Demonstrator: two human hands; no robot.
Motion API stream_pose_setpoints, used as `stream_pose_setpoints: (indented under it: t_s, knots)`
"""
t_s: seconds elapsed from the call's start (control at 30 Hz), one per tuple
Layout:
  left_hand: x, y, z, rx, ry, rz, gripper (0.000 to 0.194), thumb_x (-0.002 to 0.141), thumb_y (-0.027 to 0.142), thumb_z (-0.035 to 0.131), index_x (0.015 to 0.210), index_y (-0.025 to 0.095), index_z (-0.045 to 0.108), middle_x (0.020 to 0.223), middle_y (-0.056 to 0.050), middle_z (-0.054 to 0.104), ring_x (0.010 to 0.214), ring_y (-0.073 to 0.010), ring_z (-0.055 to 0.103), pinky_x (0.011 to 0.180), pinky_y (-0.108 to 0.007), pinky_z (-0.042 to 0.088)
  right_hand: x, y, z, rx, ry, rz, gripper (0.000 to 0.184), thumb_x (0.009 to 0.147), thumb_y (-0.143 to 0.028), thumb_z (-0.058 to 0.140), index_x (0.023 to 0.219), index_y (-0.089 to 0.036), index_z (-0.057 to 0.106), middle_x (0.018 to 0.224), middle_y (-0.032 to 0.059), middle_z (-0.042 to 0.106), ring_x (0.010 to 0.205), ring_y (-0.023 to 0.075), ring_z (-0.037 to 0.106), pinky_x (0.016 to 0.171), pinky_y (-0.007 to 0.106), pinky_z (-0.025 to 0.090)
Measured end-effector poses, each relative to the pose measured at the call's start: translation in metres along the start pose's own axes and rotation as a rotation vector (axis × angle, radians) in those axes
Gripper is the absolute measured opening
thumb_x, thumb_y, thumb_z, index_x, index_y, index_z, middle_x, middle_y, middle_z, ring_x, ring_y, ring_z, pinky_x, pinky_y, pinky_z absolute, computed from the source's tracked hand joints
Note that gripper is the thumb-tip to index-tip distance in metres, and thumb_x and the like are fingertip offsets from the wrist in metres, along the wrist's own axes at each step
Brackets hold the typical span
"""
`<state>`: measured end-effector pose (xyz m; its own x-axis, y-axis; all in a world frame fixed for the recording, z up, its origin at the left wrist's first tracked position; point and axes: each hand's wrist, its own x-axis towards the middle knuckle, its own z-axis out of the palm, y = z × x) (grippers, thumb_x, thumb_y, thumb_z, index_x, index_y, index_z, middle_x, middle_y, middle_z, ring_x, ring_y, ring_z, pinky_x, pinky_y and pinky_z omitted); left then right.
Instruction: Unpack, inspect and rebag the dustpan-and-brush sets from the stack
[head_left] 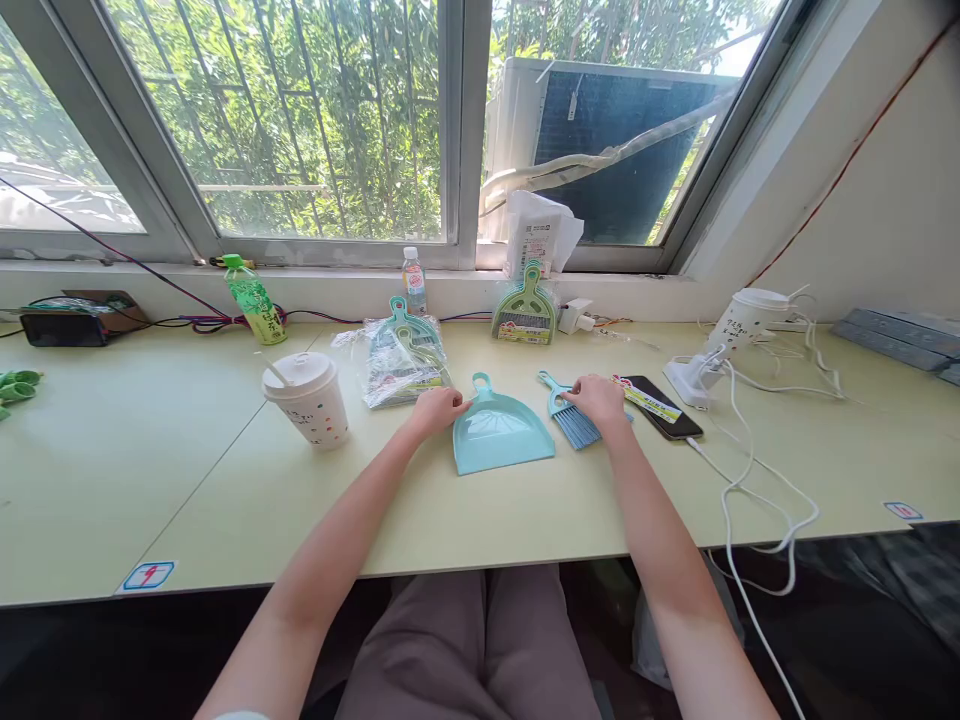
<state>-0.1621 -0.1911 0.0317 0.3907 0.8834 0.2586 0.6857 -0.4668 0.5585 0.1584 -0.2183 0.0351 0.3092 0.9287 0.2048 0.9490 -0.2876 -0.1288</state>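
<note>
A small light-blue dustpan (pixel 504 432) lies on the table in front of me, its looped handle pointing toward the window. My left hand (pixel 439 412) is closed at the dustpan's left edge, fingertips against it. To the right lies a small matching hand brush (pixel 576 427) with blue bristles, its handle angled away to the left. My right hand (pixel 600 398) grips the brush from above and covers part of it. Just beyond my right hand, a yellow label strip (pixel 651 400) rests across a black phone (pixel 675 421).
Behind the dustpan lie a plastic-wrapped dustpan set (pixel 405 360) and a green packaged set (pixel 525 312). A lidded paper cup (pixel 309 402) stands left, near a green bottle (pixel 255 300). White cables (pixel 739 480) trail over the table's front edge by a power strip (pixel 688 380).
</note>
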Motion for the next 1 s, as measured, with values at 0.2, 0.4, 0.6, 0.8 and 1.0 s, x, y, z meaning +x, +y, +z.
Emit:
stream_pose_setpoints:
  t_s: [0.2, 0.4, 0.6, 0.8, 1.0]
  knots:
    - [-0.001, 0.000, 0.001, 0.034, -0.088, 0.024, 0.048, 0.081, 0.037, 0.055, 0.041, 0.021, 0.036, 0.045, -0.003, 0.036, 0.056, -0.0196, 0.049, 0.058, -0.030, 0.025, 0.001, 0.002, 0.000, 0.011, -0.057, 0.021, 0.027, 0.070, -0.042, 0.068, 0.082, -0.019, 0.071, 0.092, 0.0131, 0.071, 0.091, 0.0270, 0.064, 0.078, 0.036, 0.044]
    - [-0.007, 0.014, 0.017, 0.035, -0.094, 0.001, 0.042, 0.084, 0.035, 0.048, 0.045, 0.020, 0.043, 0.047, -0.003, 0.043, 0.054, -0.0174, 0.046, 0.058, -0.030, 0.027, -0.001, 0.014, -0.032, 0.173, 0.121, 0.022, 0.027, 0.073, -0.044, 0.061, 0.083, -0.020, 0.069, 0.086, 0.0089, 0.070, 0.082, 0.0223, 0.063, 0.068, 0.029, 0.040]
    - [-0.020, 0.049, 0.025, -0.169, -0.410, 0.240, 0.034, 0.088, 0.027, 0.038, 0.073, 0.019, 0.067, 0.058, 0.000, 0.059, 0.060, -0.0136, 0.053, 0.064, -0.025, 0.038, -0.024, -0.023, -0.050, 0.234, -0.118, -0.467, 0.016, 0.072, -0.037, 0.063, 0.080, -0.024, 0.067, 0.083, 0.0002, 0.069, 0.074, 0.0150, 0.060, 0.062, 0.024, 0.036]
    - [-0.023, 0.047, 0.017, 0.283, -0.131, 0.509, 0.024, 0.085, 0.022, 0.048, 0.103, 0.019, 0.063, 0.089, -0.005, 0.066, 0.082, -0.0168, 0.059, 0.072, -0.026, 0.043, -0.037, -0.051, -0.039, 0.100, -0.221, -0.624, 0.012, 0.074, -0.034, 0.063, 0.077, -0.023, 0.066, 0.088, 0.0005, 0.070, 0.079, 0.0160, 0.060, 0.064, 0.025, 0.035]
    - [-0.014, 0.027, 0.018, 0.563, 0.056, 0.762, 0.040, 0.088, 0.008, 0.045, 0.126, 0.017, 0.049, 0.125, -0.013, 0.055, 0.112, -0.0211, 0.053, 0.091, -0.033, 0.042, -0.036, -0.053, -0.034, 0.201, -0.244, -0.687, 0.013, 0.075, -0.037, 0.066, 0.080, -0.025, 0.068, 0.091, -0.0005, 0.069, 0.078, 0.0149, 0.059, 0.064, 0.025, 0.036]
